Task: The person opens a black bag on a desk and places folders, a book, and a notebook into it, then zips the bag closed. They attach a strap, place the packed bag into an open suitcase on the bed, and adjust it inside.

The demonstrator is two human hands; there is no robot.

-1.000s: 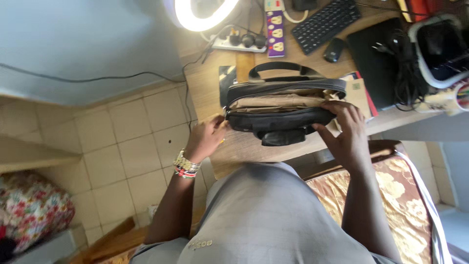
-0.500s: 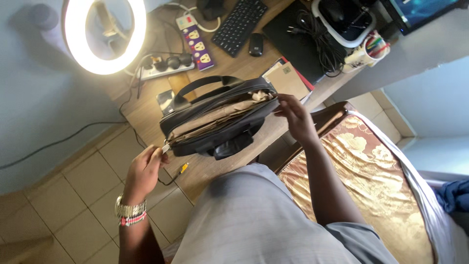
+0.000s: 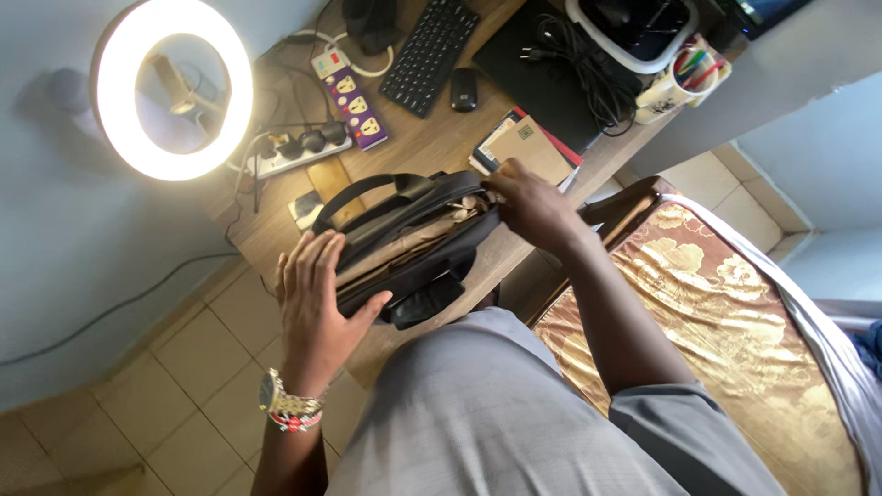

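A black laptop bag (image 3: 413, 241) with two carry handles lies on the wooden desk (image 3: 441, 129), its top unzipped and brown paper showing inside. My left hand (image 3: 317, 298) lies spread over the bag's left end, fingers apart, thumb under its near side. My right hand (image 3: 528, 204) is closed on the bag's right end at the opening, its fingertips hidden by the bag's edge. A black pouch sticks out under the bag's near side.
A lit ring light (image 3: 175, 87) stands at the left. Power strips (image 3: 354, 92), a black keyboard (image 3: 427, 55), a mouse (image 3: 464, 90), a brown notebook (image 3: 524, 147), a closed laptop with cables (image 3: 560, 78) and a pen mug (image 3: 675, 87) crowd the desk. A gold-patterned chair (image 3: 726, 312) is at my right.
My left hand left the zipper pull at the bag's left corner and now lies flat over that end. My right hand moved in onto the bag's right end. The view shifted slightly.
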